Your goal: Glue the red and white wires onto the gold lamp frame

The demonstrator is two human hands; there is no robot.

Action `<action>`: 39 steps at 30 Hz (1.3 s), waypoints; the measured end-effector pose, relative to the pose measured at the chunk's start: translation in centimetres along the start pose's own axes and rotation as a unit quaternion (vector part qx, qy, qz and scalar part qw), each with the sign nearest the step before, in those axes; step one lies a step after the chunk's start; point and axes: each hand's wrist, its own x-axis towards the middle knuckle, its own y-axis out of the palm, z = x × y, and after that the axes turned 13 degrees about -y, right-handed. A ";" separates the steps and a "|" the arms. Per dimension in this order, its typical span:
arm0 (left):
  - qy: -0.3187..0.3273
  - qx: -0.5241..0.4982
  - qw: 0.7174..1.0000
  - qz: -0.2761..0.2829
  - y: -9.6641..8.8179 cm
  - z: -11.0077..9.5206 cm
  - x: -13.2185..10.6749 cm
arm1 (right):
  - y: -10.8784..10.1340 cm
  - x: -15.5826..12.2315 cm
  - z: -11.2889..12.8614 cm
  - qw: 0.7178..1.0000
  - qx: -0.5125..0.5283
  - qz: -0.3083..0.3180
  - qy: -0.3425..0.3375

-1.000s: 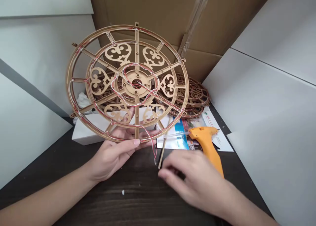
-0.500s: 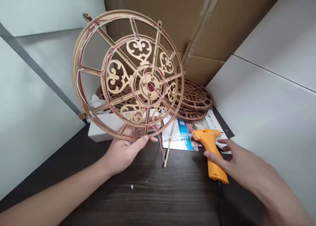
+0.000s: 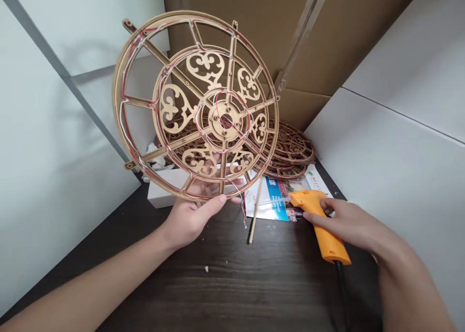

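Note:
My left hand (image 3: pixel 192 216) grips the bottom rim of a round wooden fretwork wheel (image 3: pixel 198 99) and holds it upright above the dark table (image 3: pixel 225 283). Red and white wires run along its spokes and rim, and loose ends hang down by my fingers. My right hand (image 3: pixel 345 223) is closing around the handle of an orange glue gun (image 3: pixel 319 220) that lies on the table, its clear glue stick pointing left. A thin wooden stick (image 3: pixel 256 208) lies between the two hands.
A stack of similar fretwork wheels (image 3: pixel 286 150) lies at the back, partly on a printed leaflet (image 3: pixel 279 196). A white box (image 3: pixel 163 187) sits behind the held wheel. A cardboard box (image 3: pixel 261 27) stands at the back, with white panels left and right.
My right hand moved from the table's middle to the glue gun and closed on its handle. The wheel was turned and raised slightly in my left hand.

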 end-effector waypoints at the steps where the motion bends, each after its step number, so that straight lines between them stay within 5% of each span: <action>1: 0.006 -0.018 1.000 -0.005 -0.2 0.2 0.1 | -0.4 -0.1 -0.1 1.000 0.027 -0.003 -0.003; 5: 0.011 -0.077 0.997 -0.025 -1.0 0.9 0.6 | -1.7 -1.1 -0.1 0.988 0.155 -0.022 -0.020; 8: 0.012 -0.099 0.994 -0.040 -1.2 0.8 0.9 | -2.1 -2.0 0.6 0.948 0.308 -0.051 -0.056; 11: -0.004 -0.111 0.993 -0.035 -1.0 0.6 1.1 | -2.1 -2.5 2.4 0.860 0.487 -0.098 -0.117; 15: -0.003 -0.147 0.989 -0.023 -0.7 0.7 1.3 | -1.5 -1.9 5.8 0.685 0.659 -0.169 -0.261; 17: 0.000 -0.161 0.987 -0.010 -0.7 0.6 1.3 | -0.8 -1.4 7.2 0.654 0.685 -0.137 -0.288; 26: -0.021 -0.173 0.982 0.077 -1.0 0.9 1.0 | 4.0 -1.8 6.7 0.729 0.603 0.008 -0.323; 39: -0.056 -0.185 0.975 0.109 -1.0 1.8 1.3 | 4.7 -3.3 4.1 0.801 0.474 0.107 -0.350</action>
